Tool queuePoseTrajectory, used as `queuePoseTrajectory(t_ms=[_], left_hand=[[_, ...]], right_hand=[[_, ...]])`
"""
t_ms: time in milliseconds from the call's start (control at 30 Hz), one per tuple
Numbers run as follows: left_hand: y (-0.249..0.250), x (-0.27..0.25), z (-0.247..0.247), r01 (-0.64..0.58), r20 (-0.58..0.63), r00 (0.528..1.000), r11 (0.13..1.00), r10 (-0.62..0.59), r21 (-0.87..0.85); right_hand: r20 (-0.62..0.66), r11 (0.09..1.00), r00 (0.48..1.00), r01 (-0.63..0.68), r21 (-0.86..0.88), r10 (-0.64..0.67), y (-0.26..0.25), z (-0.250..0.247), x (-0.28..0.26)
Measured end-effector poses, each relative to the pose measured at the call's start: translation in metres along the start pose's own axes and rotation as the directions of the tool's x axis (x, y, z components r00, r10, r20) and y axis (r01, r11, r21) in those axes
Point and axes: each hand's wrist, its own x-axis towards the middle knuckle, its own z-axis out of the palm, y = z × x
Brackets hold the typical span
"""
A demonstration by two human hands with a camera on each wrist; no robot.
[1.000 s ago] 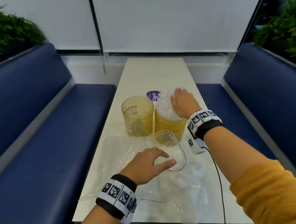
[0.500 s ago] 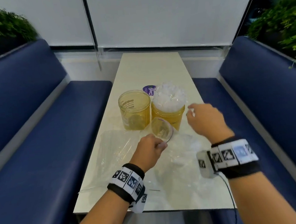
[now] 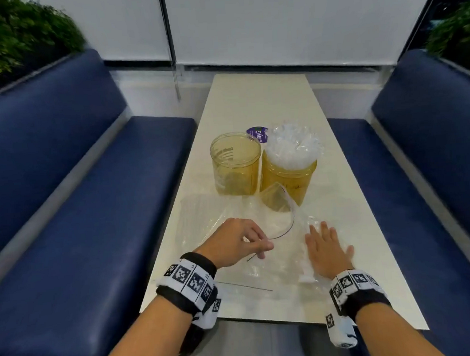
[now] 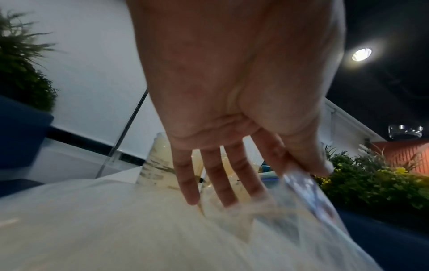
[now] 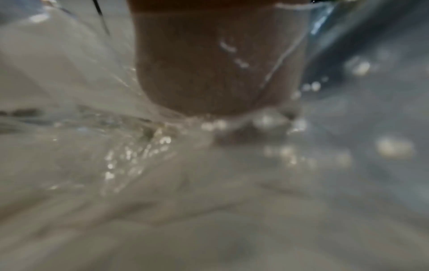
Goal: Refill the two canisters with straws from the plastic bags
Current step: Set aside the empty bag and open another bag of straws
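We see right canister (image 3: 289, 171) full of straws (image 3: 291, 146), left canister (image 3: 236, 166) empty (mid-bench). Our left hand (image 3: 234, 240) pinches bag (image 3: 261, 217) mouth near front edge; right hand (image 3: 326, 250) flat on it.

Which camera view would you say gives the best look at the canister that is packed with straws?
The head view: the straw-filled canister stands fully visible on the table, white straw tips fanning above its rim, right of the empty canister. The left wrist view shows only blurred amber slivers between the fingers, too vague to say which canister. The right wrist view shows only blurred plastic.
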Motion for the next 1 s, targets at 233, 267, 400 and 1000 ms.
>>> queuePoseTrajectory(t_ms=[233, 267, 400, 1000], left_hand=[[-0.043, -0.036, -0.015, 0.07, -0.186, 0.981, 0.994, -0.053, 0.088], [-0.05, -0.039, -0.019, 0.109, -0.227, 0.971, 0.985, -0.077, 0.133], [-0.067, -0.046, -0.03, 0.272, -0.375, 0.912, 0.93, -0.167, 0.247], [-0.11, -0.09, -0.053, 0.643, -0.221, 0.72, 0.752, -0.657, -0.141]], right_hand=[[-0.037, 0.991, 0.999, -0.026, -0.13, 0.021, 0.036, -0.011, 0.011], [-0.085, 0.989, 0.996, -0.038, -0.144, 0.026, 0.034, -0.019, 0.012], [-0.497, 0.999, 0.866, 0.052, -0.016, -0.053, -0.008, -0.063, 0.002], [0.044, 0.851, 0.851, 0.518, 0.079, -0.523, -0.192, 0.006, -0.019]])
